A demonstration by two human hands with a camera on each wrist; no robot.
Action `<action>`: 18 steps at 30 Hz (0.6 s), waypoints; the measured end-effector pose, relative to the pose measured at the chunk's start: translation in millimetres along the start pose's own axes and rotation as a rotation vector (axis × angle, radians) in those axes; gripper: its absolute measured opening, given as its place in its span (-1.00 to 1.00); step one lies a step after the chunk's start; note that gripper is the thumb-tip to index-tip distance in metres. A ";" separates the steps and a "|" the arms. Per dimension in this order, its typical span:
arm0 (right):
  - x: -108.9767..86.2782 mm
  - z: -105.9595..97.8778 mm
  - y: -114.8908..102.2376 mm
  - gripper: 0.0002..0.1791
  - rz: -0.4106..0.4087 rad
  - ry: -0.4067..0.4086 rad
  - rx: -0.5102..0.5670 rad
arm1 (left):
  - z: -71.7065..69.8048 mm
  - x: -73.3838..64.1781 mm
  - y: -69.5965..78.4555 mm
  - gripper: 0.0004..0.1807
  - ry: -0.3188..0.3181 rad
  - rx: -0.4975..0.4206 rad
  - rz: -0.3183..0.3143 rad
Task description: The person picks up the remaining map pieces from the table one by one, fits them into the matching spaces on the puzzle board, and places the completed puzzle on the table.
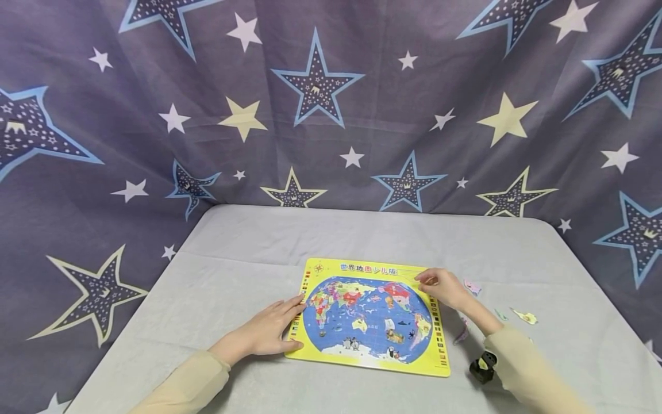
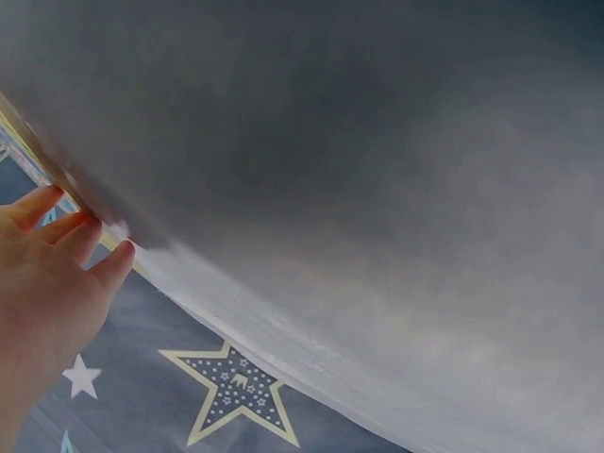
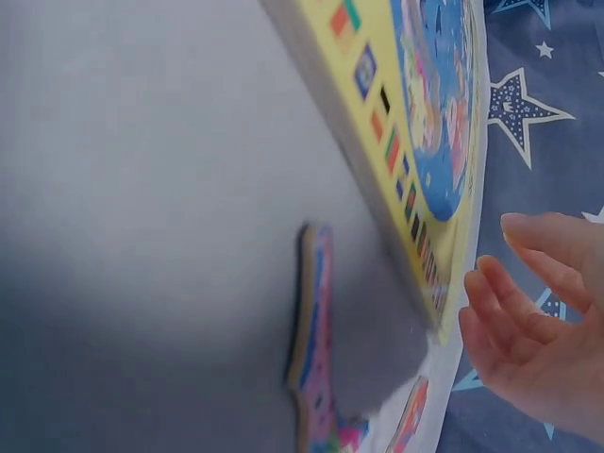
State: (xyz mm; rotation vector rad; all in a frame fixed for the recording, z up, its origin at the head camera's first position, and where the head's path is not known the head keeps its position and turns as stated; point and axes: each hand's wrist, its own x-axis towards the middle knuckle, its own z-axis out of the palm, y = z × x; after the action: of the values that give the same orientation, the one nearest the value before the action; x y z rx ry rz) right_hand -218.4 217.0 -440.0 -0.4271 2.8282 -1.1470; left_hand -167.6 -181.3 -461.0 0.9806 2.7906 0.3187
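A yellow-bordered world map puzzle board (image 1: 372,368) lies on the table, with a blue oval map and rows of small flags down its sides. My left hand (image 1: 271,328) rests at the board's left edge, fingers spread over the border and thumb near the lower corner. Over the upper right corner hovers my right hand (image 1: 442,287), its fingers loosely bent. In the right wrist view, a gap shows between thumb and fingers of that hand (image 3: 538,302), with nothing held. To the right of the board lies a pink-purple puzzle piece (image 3: 319,349).
Further right on the grey tablecloth (image 1: 248,241) are more loose pieces: a pink one (image 1: 472,286), a small green one (image 1: 500,314) and a yellowish one (image 1: 526,315). A small black device (image 1: 483,367) is beside the right sleeve. A star-patterned curtain (image 1: 289,144) hangs behind the table.
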 end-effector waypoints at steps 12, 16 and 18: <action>-6.6 -12.7 12.1 -0.76 -0.010 0.027 0.000 | 0.0 0.0 0.0 -0.13 -0.007 -0.013 -0.005; -7.0 -14.5 20.0 -0.76 -0.020 0.059 -0.042 | 1.5 0.2 -0.9 -0.13 -0.003 -0.005 -0.002; -7.0 -15.7 23.1 -0.76 -0.029 0.072 -0.057 | 1.7 0.1 -0.9 -0.13 -0.001 -0.004 -0.002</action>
State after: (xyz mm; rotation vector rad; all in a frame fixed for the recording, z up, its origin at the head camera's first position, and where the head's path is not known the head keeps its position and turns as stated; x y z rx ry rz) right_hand -219.5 245.3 -444.9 -0.4405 2.9326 -1.1108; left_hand -167.9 -181.7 -462.9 0.9766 2.7886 0.3224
